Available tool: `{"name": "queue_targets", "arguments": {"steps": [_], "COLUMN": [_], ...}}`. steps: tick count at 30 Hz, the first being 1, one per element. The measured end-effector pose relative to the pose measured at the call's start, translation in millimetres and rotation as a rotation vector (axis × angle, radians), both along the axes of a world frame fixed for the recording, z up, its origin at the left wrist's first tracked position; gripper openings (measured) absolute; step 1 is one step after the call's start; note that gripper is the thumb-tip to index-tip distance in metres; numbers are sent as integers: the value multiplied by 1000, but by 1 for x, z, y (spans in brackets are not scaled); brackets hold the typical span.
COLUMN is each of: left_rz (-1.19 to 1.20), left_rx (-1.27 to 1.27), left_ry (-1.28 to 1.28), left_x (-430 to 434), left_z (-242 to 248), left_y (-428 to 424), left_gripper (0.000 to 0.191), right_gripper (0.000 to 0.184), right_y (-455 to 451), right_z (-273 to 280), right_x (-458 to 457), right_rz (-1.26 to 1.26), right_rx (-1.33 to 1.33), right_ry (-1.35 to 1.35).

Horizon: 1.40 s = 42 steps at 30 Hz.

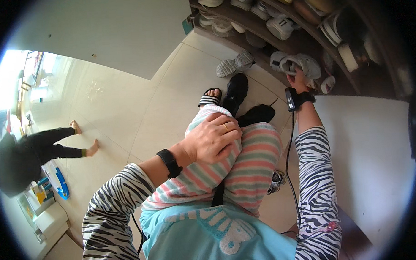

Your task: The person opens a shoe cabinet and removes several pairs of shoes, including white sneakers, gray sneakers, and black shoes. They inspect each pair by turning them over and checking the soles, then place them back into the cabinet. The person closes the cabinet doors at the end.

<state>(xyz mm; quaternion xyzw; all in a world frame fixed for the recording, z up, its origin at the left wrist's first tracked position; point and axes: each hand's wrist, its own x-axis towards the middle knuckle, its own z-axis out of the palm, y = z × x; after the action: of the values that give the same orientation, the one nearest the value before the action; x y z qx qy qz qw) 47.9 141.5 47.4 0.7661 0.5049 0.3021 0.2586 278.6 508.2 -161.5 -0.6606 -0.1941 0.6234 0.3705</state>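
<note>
At the bottom of the shoe cabinet, my right hand (298, 80) grips a light grey sneaker (310, 66) at its opening; part of the fingers is hidden inside. My left hand (216, 136) lies bent over my left knee in striped trousers (253, 152) and holds nothing. Another grey sneaker (235, 64) rests on its side on the floor before the cabinet, its pale sole showing. Nearer to me are a black shoe (237, 91) and a second black shoe (259, 115), partly covered by my knees. A small white and red shoe (328, 84) sits right of my right hand.
Cabinet shelves (273, 41) hold several pairs of shoes. One opened white door (105, 30) reaches over the floor at left, another (363, 141) stands at right. A cable (291, 154) hangs along my right arm. A barefoot person (47, 146) is at far left.
</note>
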Motion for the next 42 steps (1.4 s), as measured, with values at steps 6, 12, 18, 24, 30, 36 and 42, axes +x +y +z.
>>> {"name": "queue_targets", "arguments": {"steps": [6,12,18,24,30,36,42], "left_rz": [27,16,157,427,614,625,690], "left_rx": [27,53,-399,-415,-434,-446,-291], "left_ry": [28,50,-382,-327,-262,-476,-648], "left_x": [1,9,14,36,13,8,17], "left_z": [-1,-7,20,86,87,63,52], "left_y": [0,2,-3,-85,-131,-156,-161], "left_gripper": [29,29,49,113,112,70,70], "right_gripper": [21,26,14,25,27,25,30], "right_y": [-26,-150,-267,-363,-411,-413,-411], "right_z": [32,206,294,314,309,299,287], "right_x": [33,44,22,-25,-61,-65,-63], "right_rz": [351,596,719,804,1066,1168,1046], "right_rx": [-110,401,887,996,928,777,671], "right_ry": [117,-69,-565,-726,-715,-387,-132]}}
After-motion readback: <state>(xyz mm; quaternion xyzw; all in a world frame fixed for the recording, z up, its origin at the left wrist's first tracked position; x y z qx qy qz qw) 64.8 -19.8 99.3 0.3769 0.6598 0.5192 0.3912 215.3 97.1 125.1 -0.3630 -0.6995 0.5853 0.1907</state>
